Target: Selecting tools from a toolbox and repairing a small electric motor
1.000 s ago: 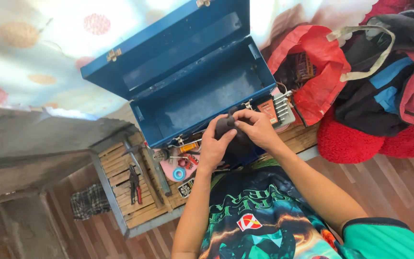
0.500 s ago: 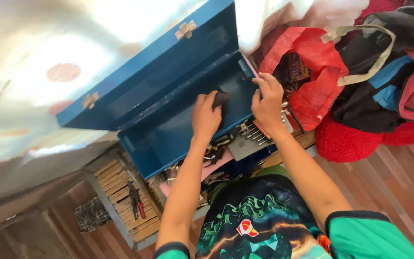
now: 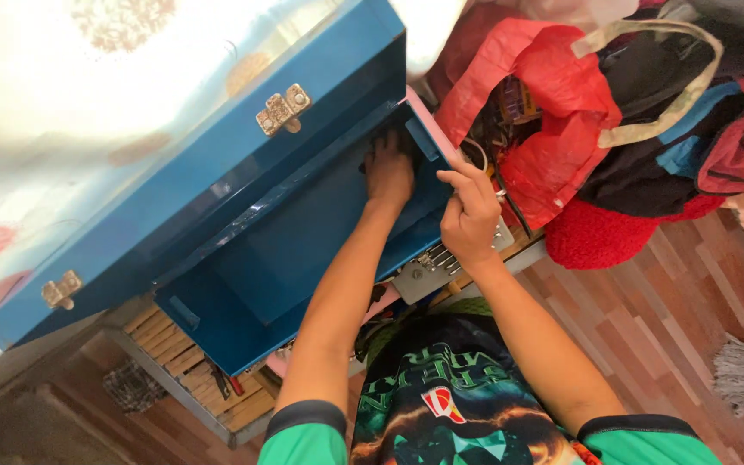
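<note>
The person's left hand (image 3: 389, 172) reaches deep into the open blue toolbox (image 3: 303, 250), fingers pressed on something dark at its 1 o'clock corner; whether it grips, I cannot tell. The right hand (image 3: 468, 215) rests, loosely curled, on the box's right edge, holding nothing. It seems a step of searching inside; a next move would need a firm grasp in that tight corner.

1 blue toolbox (image 3: 243, 250) — 2 brass latches (image 3: 283, 109) — 2 hands (image 3: 389, 172).

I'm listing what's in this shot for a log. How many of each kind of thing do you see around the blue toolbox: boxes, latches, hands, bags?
Blue toolbox: 1
Brass latches on its lid: 2
Hands, left hand inside the box, right hand at its edge: 2
Red plastic bag: 1
Wooden crate under the box: 1
Total: 7
</note>
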